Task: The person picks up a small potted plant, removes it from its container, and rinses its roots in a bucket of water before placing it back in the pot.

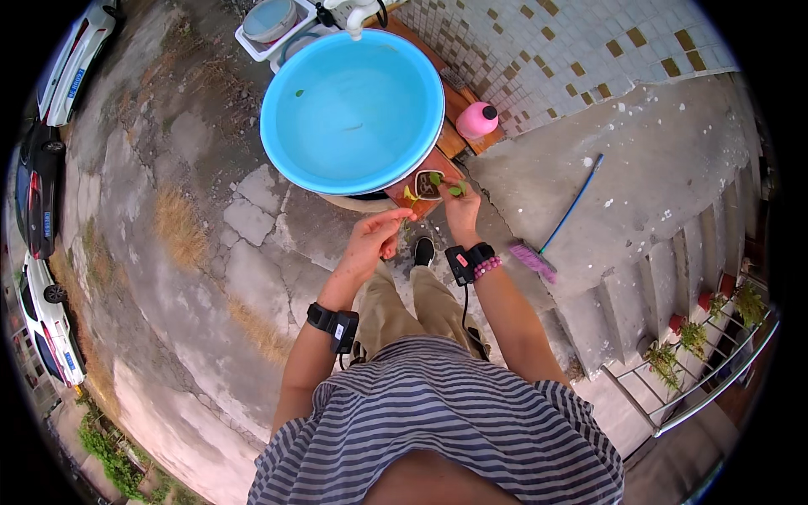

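My left hand [379, 235] has its thumb and fingertips pinched together at the thin stem of a yellow leaf [409, 193]. Just to the right, my right hand [463, 211] grips a small sprig with green leaves [457, 188]; its fingers partly hide the stem. Between and beyond the hands, a small square pot [430, 185] with dark contents sits on the corner of a reddish-brown board [399, 190]. Whether the sprig is rooted in that pot cannot be made out. A large blue basin [353, 113] of water stands behind, with a green leaf [299, 93] in it.
A white tap [356, 25] hangs over the basin's far rim. Right of the basin stands a pink bottle [475, 121] with a black cap. A blue-handled broom [571, 205] lies on the concrete at right, near steps [622, 303] and a metal railing [659, 429].
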